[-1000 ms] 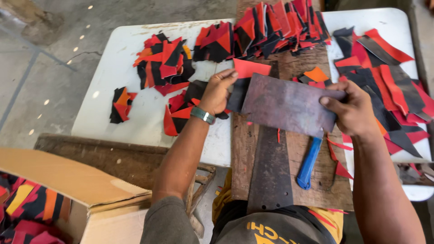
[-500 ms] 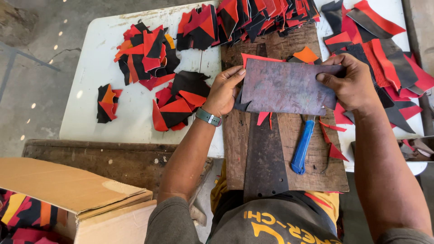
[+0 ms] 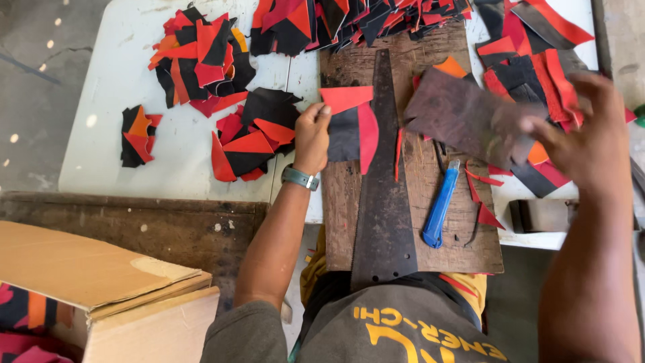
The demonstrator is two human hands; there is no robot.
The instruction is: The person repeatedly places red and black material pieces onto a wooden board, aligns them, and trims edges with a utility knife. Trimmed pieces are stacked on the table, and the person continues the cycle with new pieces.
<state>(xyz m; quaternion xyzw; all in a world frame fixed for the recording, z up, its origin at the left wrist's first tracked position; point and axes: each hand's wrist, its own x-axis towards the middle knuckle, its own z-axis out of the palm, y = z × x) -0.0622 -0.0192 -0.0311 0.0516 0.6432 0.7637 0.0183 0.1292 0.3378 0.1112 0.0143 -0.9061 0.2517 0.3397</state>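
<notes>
One package only: a cardboard box (image 3: 101,296), plain brown, at the lower left corner, well apart from the white worktop (image 3: 134,161) and below its near edge. Flat, rectangular lid flap tilted across the top, paler tan along the front wall. Torn patch of the outer paper near the middle of the flap. Glimpsed under the flap at the far left: scraps (image 3: 23,316) of red, black and orange inside the box. No labels, signs or screens seen anywhere else.
</notes>
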